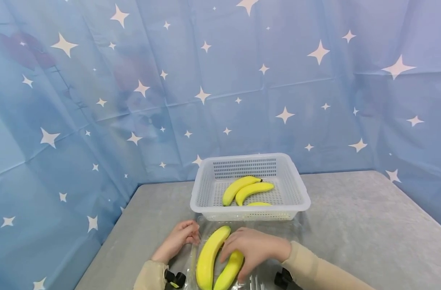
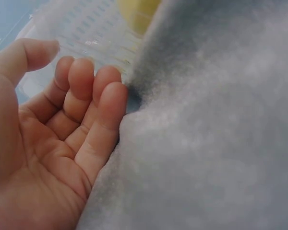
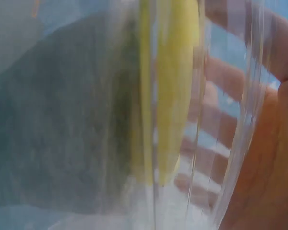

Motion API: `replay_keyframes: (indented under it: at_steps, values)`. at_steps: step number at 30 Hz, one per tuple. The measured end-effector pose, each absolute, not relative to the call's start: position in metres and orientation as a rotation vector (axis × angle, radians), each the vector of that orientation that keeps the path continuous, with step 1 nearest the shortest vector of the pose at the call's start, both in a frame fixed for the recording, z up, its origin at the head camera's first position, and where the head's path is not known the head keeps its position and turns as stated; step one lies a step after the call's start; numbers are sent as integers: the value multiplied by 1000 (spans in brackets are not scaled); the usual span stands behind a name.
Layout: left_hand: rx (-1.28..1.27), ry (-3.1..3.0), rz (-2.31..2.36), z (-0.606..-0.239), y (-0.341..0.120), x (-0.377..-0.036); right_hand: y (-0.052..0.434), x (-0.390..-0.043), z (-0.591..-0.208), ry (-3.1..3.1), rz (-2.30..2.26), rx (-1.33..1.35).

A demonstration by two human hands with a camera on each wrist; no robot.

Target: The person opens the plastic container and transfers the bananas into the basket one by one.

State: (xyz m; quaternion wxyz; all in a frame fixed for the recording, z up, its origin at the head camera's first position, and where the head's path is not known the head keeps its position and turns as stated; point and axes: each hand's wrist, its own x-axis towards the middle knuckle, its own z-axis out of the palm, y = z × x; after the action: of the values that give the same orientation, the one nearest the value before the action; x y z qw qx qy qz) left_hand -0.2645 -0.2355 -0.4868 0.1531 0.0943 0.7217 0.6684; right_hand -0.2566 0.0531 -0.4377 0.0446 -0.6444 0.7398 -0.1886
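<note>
Two yellow bananas lie side by side in a clear plastic clamshell box at the front of the table. The right hand (image 1: 254,247) reaches over the right-hand banana (image 1: 229,272) and grips it, fingers on its left side and thumb on its right. In the right wrist view, the banana (image 3: 175,91) and the spread fingers (image 3: 216,124) show through the box's clear wall (image 3: 252,110). Left of the box, the left hand (image 1: 182,237) rests with loosely curled fingers, holding nothing visible; its palm shows in the left wrist view. The other banana (image 1: 210,257) lies between the hands.
Behind the box stands a white perforated basket (image 1: 303,201) with several bananas (image 1: 254,190) in it. Its front wall hides part of one. Grey tabletop (image 1: 358,217) extends to both sides. A blue star-patterned curtain (image 1: 234,80) hangs along the back and left.
</note>
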Motion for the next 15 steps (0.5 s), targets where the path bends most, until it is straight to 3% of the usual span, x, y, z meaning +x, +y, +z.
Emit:
replay_keyframes:
  at_steps: [15]
  values:
    - [267,2073,1913,-485,-236,-263,47,-246,-433,2348,-422,-1758]
